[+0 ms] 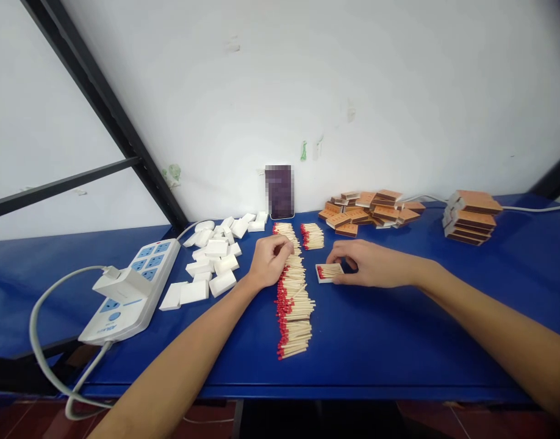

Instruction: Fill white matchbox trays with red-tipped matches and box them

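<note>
Filling, I'd judge: the right hand (pixel 374 263) pinches the match tray (pixel 326 281) at three o'clock; the left hand (pixel 271 259), over the match row (pixel 293 292), I can't tell. Next wants level handling.

place: indoor workspace, exact kind unclear | signs: blue tabletop (pixel 376 347), scuffed white wall (pixel 207 116), power strip (pixel 155 273), stacked matchboxes (pixel 473 218)

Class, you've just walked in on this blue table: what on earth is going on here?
A person is handling red-tipped wooden matches with bare hands. The right hand holds a small open white rectangular tray with some matches inside. The left hand is at a long row of red-tipped matches; whether it grips any is unclear. A shorter group of matches lies right of the row's far end. White rectangular boxes lie to the left, orange-brown matchboxes to the right.
</note>
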`<move>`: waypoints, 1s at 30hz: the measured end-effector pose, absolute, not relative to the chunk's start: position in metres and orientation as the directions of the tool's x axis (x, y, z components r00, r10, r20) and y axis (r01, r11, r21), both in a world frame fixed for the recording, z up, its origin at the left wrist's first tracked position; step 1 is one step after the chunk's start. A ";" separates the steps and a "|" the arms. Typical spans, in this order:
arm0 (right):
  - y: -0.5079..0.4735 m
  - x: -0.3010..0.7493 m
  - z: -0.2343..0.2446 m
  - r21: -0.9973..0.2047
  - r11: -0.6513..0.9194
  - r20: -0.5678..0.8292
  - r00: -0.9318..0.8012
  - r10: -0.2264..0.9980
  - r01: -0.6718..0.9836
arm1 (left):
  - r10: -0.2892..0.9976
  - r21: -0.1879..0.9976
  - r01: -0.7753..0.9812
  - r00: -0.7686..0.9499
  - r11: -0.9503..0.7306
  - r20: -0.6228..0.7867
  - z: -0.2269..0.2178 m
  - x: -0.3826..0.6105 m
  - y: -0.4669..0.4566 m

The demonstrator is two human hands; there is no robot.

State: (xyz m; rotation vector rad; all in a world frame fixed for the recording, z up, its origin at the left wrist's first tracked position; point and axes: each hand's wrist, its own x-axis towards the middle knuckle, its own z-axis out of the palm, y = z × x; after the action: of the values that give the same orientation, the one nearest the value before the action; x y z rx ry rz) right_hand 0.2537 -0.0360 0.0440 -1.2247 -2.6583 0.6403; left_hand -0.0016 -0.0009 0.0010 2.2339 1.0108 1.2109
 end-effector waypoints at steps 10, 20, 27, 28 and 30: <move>-0.036 0.255 0.050 -0.448 0.546 -0.087 -0.643 0.761 0.707 | 0.754 0.630 0.414 0.366 -0.657 0.546 0.000 -0.002 0.000; -0.036 0.258 0.055 -0.504 0.512 -0.085 -0.630 0.772 0.696 | 0.771 0.640 0.429 0.350 -0.637 0.533 0.003 -0.002 -0.001; -0.007 0.260 0.020 -0.385 0.529 0.179 -0.501 0.847 0.756 | 0.764 0.645 0.409 0.352 -0.645 0.541 0.002 -0.002 0.000; -0.003 0.258 0.014 -0.373 0.549 0.202 -0.512 0.835 0.748 | 0.764 0.647 0.406 0.351 -0.646 0.542 0.002 -0.002 0.000; 0.003 0.252 0.004 -0.346 0.591 0.254 -0.533 0.807 0.729 | 0.764 0.651 0.399 0.346 -0.645 0.545 0.002 -0.002 0.000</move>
State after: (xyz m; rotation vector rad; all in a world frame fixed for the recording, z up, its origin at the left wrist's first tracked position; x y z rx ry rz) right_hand 0.2519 0.0030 0.0041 -1.2363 -2.4365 0.2772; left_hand -0.0021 0.0004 0.0022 2.2095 1.0197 1.2221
